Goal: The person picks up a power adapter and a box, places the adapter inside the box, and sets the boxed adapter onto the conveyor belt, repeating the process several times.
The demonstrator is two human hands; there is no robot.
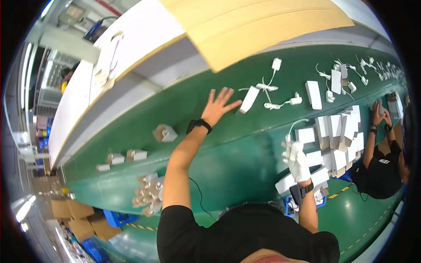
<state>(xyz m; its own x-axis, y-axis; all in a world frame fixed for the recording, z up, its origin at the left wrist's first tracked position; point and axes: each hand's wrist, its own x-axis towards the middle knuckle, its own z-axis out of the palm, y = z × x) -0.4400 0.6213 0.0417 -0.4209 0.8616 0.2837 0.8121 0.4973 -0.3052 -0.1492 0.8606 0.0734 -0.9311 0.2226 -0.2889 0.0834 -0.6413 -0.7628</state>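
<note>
At the frame's centre the left hand (218,106), fingers spread wide, reaches over the green belt (245,153) toward a small white box (249,99), seemingly light, stiff card best pinched by its long edges, while the gloved right hand (298,161) grips a white cable (293,128).

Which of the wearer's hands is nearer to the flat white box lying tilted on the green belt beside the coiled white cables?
Left. The bare left hand reaches out flat on the belt, fingertips just short of the flat white box. The white-gloved right hand is well back, at the pile of white boxes.
</note>
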